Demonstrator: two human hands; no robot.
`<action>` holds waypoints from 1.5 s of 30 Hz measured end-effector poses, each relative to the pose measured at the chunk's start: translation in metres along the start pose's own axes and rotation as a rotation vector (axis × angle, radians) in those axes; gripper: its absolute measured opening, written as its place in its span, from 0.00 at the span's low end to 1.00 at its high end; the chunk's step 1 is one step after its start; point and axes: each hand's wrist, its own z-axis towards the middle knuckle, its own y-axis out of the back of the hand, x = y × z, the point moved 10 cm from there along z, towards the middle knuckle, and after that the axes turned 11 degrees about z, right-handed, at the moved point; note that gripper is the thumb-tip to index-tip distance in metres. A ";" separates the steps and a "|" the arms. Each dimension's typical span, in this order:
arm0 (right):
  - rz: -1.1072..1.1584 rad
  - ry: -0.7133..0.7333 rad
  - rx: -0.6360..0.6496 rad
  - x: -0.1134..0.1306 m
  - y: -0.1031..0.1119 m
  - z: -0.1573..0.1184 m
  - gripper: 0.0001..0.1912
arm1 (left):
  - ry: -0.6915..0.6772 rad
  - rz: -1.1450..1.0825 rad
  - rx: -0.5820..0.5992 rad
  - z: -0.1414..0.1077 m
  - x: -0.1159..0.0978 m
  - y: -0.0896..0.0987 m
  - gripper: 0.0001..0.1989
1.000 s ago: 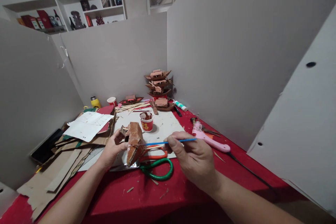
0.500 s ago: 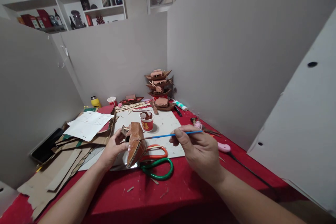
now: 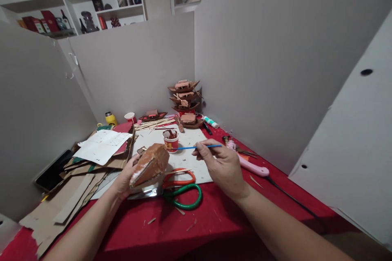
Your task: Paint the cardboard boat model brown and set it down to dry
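My left hand holds a brown cardboard model boat, tilted over the table, its fingers partly hidden behind the hull. Between the thumb and fingers of my right hand is a thin blue paintbrush, whose tip points left, close to the boat's upper right edge. Whether the tip touches the boat I cannot tell. Just behind stands a red paper cup with brown paint on its inner wall. Below the brush lie scissors with orange and green handles, their blades partly under the boat.
Several brown boats are stacked at the back corner. Cardboard pieces and a white sheet lie left, beside a black phone. A pink glue gun and pliers are at the right. Grey panels surround the red table.
The boat has turned and tipped to the left in my left hand. My right hand has moved left and slightly up with the brush, uncovering more of the glue gun.
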 end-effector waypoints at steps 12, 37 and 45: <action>0.256 -0.135 -0.082 0.009 0.001 -0.001 0.17 | -0.012 -0.351 -0.105 -0.001 0.005 0.018 0.27; 0.459 -0.319 0.099 -0.006 -0.042 0.021 0.21 | 0.044 -0.483 0.008 -0.003 0.000 -0.006 0.20; 0.413 -0.341 0.131 -0.015 -0.044 0.019 0.22 | 0.060 -0.492 0.044 -0.003 0.004 -0.006 0.25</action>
